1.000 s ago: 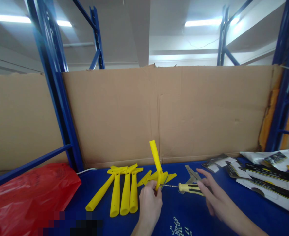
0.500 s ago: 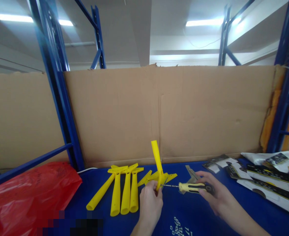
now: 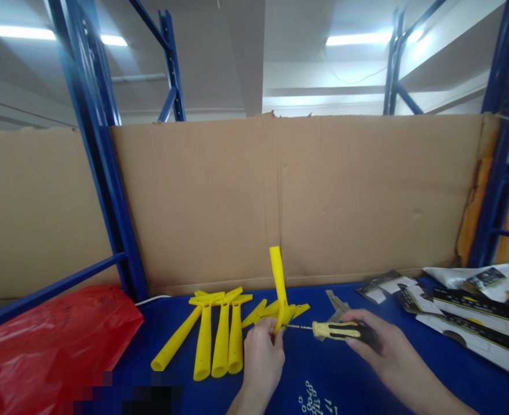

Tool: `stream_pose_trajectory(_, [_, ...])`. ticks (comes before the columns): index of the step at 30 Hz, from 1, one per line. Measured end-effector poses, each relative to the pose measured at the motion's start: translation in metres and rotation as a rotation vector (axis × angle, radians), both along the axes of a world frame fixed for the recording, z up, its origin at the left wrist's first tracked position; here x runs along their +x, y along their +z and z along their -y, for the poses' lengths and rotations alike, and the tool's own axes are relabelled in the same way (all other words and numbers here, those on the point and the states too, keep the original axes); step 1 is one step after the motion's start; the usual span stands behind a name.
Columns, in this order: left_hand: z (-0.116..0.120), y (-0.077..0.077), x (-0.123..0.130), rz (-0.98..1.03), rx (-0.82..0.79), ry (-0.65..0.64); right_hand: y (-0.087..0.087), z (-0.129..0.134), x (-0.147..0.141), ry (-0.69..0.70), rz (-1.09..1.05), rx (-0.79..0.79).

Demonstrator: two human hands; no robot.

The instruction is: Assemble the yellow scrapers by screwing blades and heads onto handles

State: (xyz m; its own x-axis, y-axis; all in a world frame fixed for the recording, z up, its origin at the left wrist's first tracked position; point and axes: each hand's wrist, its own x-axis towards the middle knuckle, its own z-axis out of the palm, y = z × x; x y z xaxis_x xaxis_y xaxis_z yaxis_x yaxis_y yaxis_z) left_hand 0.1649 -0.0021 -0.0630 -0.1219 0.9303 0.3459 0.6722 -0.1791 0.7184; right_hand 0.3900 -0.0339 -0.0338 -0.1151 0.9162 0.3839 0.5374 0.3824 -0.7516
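Note:
My left hand (image 3: 263, 351) is closed round the head end of a yellow plastic handle (image 3: 278, 276), whose tube points up and away from me. In my right hand (image 3: 381, 343) is a screwdriver (image 3: 338, 330) with a cream and black grip. Its shaft lies level, and the tip meets the yellow piece just beside my left fingers; the exact contact point is too small to make out. Behind the screwdriver lies a grey metal piece (image 3: 336, 304) on the blue surface. More flat yellow parts (image 3: 260, 311) lie behind my left hand.
Several yellow handles (image 3: 203, 343) lie in a row on the left. A red plastic bag (image 3: 55, 340) is farther left. Small metal parts (image 3: 310, 397) lie in front. Black and white packaging cards (image 3: 466, 334) are piled right. Cardboard (image 3: 202, 202) stands behind, between blue posts.
The yellow handle's tube has tilted slightly more upright in my left hand. My right fingers have shifted a little on the screwdriver, whose tip stays at the yellow piece.

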Motion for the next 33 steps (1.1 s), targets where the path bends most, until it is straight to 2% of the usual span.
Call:
stream_pose_trajectory(4, [0.001, 0.002, 0.001, 0.0, 0.009, -0.012, 0.008, 0.005, -0.005, -0.031, 0.005, -0.028])
stream_pose_trajectory(7, [0.001, 0.0, 0.002, -0.005, 0.03, -0.001, 0.007, 0.006, -0.007, -0.024, 0.022, -0.062])
stream_pose_trajectory(12, [0.0, -0.003, 0.001, 0.004, 0.034, 0.007, -0.001, 0.003, -0.003, 0.015, 0.035, 0.04])
stream_pose_trajectory(14, [-0.001, -0.002, 0.001, -0.01, 0.038, 0.004, 0.001, 0.003, -0.002, 0.055, 0.055, 0.03])
stream_pose_trajectory(17, [-0.001, -0.002, 0.0, -0.051, 0.051, 0.005, 0.007, 0.006, -0.005, 0.037, 0.075, 0.004])
stream_pose_trajectory(25, [-0.001, -0.004, -0.001, -0.059, 0.11, -0.008, 0.009, 0.007, -0.013, -0.006, -0.093, -0.084])
stream_pose_trajectory(29, [-0.003, -0.006, -0.001, 0.078, 0.148, -0.042, 0.009, -0.001, -0.013, -0.033, -0.256, -0.271])
stream_pose_trajectory(33, [-0.008, -0.006, 0.0, 0.348, 0.113, -0.004, 0.001, -0.002, -0.013, 0.044, -0.173, -0.248])
